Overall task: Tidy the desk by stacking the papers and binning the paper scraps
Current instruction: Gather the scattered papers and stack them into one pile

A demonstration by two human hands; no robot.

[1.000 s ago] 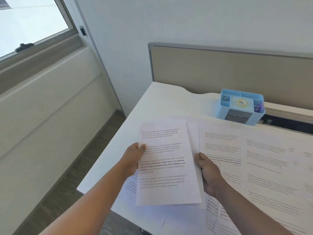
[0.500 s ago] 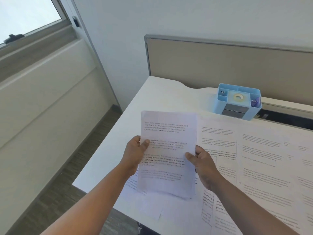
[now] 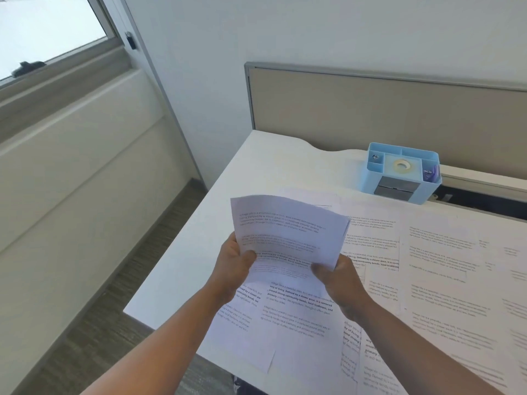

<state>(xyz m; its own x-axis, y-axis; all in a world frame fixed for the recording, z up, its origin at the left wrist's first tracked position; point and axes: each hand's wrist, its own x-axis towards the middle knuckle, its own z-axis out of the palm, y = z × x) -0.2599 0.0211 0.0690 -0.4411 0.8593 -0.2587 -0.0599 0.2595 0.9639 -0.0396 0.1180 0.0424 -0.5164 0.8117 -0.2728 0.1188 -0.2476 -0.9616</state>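
Plainly, head view: only one camera, looking down at both hands over the white desk (image 3: pixel 182 280).
Held sheets: a thin sheaf of printed papers (image 3: pixel 288 232), lifted above the desk, tilted up and away from the person, top edge bowing.
Left hand (image 3: pixel 232 266): pinches the sheaf's left edge, thumb on the printed face, fingers behind.
Right hand (image 3: pixel 339 276): pinches the lower right corner the same way.
Below the grip: more loose sheets (image 3: pixel 296 312) lie flat, overlapping toward the right.
Beyond the grip: a blue organiser (image 3: pixel 400 172) at the desk's back.
Handling, as I judge it: light, floppy, easily creased; hold opposite edges low, and square the sheaf before laying it down.
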